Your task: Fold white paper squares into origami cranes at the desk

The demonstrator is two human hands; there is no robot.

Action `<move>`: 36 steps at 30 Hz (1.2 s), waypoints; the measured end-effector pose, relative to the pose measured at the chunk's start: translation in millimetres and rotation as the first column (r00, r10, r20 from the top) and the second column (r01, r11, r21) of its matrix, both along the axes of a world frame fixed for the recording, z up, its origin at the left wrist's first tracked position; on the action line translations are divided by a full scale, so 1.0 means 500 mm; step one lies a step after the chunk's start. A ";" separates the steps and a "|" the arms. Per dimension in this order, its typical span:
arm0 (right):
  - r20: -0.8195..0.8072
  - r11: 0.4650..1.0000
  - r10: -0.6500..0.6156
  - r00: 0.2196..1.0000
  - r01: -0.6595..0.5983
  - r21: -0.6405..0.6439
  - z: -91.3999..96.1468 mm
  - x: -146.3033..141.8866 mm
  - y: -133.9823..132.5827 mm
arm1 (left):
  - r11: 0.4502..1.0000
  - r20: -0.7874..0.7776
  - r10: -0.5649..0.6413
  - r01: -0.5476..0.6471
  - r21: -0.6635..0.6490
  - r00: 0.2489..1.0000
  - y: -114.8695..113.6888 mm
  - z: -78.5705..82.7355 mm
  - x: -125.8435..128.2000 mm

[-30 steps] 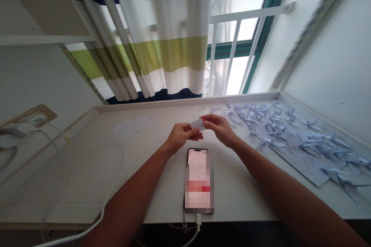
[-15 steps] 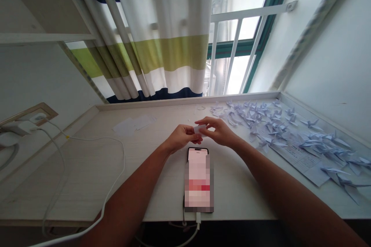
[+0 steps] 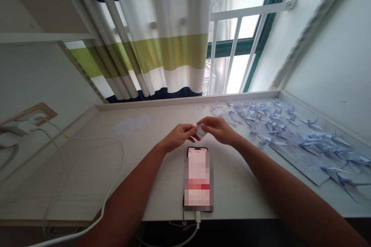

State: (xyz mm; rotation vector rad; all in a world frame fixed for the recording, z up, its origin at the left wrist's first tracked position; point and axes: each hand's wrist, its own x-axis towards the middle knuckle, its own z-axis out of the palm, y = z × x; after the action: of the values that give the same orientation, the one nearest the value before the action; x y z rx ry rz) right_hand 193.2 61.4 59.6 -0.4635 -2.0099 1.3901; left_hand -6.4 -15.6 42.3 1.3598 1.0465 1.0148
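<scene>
A small folded piece of white paper [image 3: 201, 131] is held up between my two hands, above the desk and just beyond the phone. My left hand [image 3: 181, 136] pinches its left side with thumb and fingers. On the right side, my right hand [image 3: 219, 129] grips it between thumb and bent fingers. The fingers cover part of the paper, so its exact fold is hard to make out. Below my hands lies a phone [image 3: 198, 179] with a lit, blurred screen and a charging cable [image 3: 198, 218] in its lower end.
Many folded paper cranes [image 3: 269, 117] spread over the right of the desk [image 3: 92, 177], some on a printed sheet [image 3: 301, 160]. Flat paper squares [image 3: 124, 126] lie at the back left. A white cable [image 3: 124, 154] runs from the wall socket [image 3: 48, 112] across the left side.
The paper between my hands has turned and now shows a pointed lower edge. My left fingers have shifted their hold, and my right fingers have closed further over the paper.
</scene>
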 end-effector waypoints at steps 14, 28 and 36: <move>-0.067 0.999 -0.003 0.998 0.000 -0.050 -0.010 -0.003 0.005 | 0.996 0.164 0.025 -0.011 -0.089 0.986 -0.004 0.004 0.008; -0.032 0.983 -0.181 0.983 0.180 -0.021 -0.022 -0.019 -0.001 | 0.933 -0.021 0.320 -0.311 0.182 0.947 0.001 -0.013 0.037; -0.018 0.968 -0.244 0.970 0.245 0.054 -0.017 -0.013 -0.001 | 0.967 0.009 0.213 -0.212 0.141 0.977 0.000 -0.008 0.033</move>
State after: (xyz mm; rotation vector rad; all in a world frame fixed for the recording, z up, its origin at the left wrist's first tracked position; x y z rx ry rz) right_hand 186.7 61.0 51.0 -0.6531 -1.9046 1.1798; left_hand 10.0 -15.7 38.2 1.3862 1.1616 1.2641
